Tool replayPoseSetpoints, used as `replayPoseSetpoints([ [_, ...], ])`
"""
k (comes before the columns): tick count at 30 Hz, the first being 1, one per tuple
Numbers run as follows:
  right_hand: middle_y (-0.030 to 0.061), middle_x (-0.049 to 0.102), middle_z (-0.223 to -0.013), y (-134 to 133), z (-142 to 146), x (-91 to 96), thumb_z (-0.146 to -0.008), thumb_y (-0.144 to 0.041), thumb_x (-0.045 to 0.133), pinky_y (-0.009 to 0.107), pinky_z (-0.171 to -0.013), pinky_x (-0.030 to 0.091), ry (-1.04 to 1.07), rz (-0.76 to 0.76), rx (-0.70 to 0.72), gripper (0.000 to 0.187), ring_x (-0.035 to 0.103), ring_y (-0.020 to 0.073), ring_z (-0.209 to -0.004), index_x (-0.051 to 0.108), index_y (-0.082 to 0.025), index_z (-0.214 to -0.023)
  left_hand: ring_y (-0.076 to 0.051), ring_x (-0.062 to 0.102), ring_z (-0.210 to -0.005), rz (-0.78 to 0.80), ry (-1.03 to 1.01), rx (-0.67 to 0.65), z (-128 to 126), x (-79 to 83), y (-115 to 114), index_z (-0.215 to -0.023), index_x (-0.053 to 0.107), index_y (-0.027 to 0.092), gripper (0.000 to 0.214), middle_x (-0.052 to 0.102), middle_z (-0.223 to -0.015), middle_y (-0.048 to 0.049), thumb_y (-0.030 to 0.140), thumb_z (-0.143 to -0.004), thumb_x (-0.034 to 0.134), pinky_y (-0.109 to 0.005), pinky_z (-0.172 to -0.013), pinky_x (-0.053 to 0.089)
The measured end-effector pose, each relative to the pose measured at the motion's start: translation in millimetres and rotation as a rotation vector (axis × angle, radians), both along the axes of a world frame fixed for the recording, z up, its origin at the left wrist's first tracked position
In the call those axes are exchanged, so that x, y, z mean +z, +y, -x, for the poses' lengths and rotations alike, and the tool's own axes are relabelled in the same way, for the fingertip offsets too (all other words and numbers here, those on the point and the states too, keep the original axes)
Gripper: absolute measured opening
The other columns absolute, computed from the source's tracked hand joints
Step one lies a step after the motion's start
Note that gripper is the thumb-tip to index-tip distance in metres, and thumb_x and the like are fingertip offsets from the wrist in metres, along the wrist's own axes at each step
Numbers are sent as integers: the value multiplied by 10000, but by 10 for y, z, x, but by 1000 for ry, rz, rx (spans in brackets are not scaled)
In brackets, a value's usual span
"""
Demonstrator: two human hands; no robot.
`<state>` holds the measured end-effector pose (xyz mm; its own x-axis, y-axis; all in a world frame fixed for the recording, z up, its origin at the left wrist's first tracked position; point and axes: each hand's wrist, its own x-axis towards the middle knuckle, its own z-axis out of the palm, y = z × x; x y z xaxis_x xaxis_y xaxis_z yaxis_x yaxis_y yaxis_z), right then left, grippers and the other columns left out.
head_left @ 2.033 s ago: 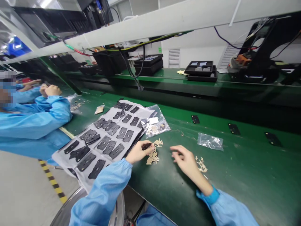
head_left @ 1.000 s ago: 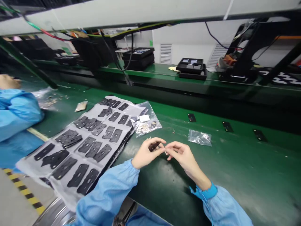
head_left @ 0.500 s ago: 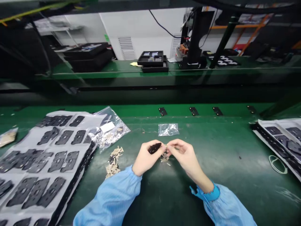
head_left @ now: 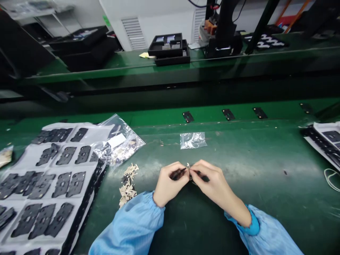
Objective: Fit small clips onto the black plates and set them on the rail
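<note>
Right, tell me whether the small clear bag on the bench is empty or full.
Seems empty: the clear bag lies flat on the green bench, nothing visible inside.

Along the far edge of the green workbench (head_left: 276,198), small black plates (head_left: 228,114) in a row. At the left end, a grey sheet (head_left: 50,197) of black pieces, a clear plastic bag (head_left: 132,141) overlapping its corner, loose beige parts (head_left: 128,184) just beside

The left hand (head_left: 169,185) pinches a small black part (head_left: 178,173), touching the right hand (head_left: 212,182).

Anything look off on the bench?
Loose tan parts lie in a bare heap on the green bench beside the clear plastic bag. They look spilled rather than contained, though they may be set out deliberately.
</note>
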<state>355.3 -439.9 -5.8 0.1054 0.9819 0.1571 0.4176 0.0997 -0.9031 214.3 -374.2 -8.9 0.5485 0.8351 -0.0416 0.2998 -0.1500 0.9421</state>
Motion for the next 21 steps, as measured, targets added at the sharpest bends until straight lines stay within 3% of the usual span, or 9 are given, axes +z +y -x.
replayPoseSetpoints([
  [5, 34, 563, -757, 20, -16, -32, -835, -125, 485, 240, -586, 448, 10, 30, -1, 149, 548, 131, -653, 613, -170, -774, -97, 482, -565, 49, -4, 21, 2, -70, -8, -614, 559, 142, 123, 529, -597, 7, 147, -737, 555, -203, -541, 385],
  [11, 38, 570, -745, 57, -40, -48, -790, -161, 549, 226, -541, 504, 261, 197, -11, 109, 584, 143, -651, 641, -158, -733, -102, 506, -583, 73, -28, 17, -10, -85, -16, -637, 579, 140, 105, 541, -615, 4, 141, -739, 552, -204, -565, 403],
  [14, 26, 560, -718, 64, -55, -108, -782, -176, 564, 236, -536, 513, 308, 246, -95, 89, 584, 143, -630, 624, -162, -717, -96, 506, -587, 100, -41, 28, -17, -83, -13, -638, 570, 142, 102, 539, -620, 10, 141, -738, 552, -196, -565, 407],
  [17, 27, 554, -740, 59, -63, -166, -810, -190, 543, 242, -528, 497, 223, 198, -172, 99, 568, 142, -636, 630, -172, -765, -80, 495, -555, 148, -45, 92, -16, -89, 19, -654, 558, 147, 97, 527, -600, 25, 151, -750, 545, -180, -543, 410],
  [21, 45, 616, -852, 36, -67, -163, -800, -32, 431, 312, -693, 492, -3, 83, 49, 304, 565, 177, -786, 662, -205, -895, -67, 497, -502, 237, -67, 123, -1, -122, 67, -703, 574, 147, 60, 550, -603, 27, 156, -753, 542, -165, -480, 416],
])
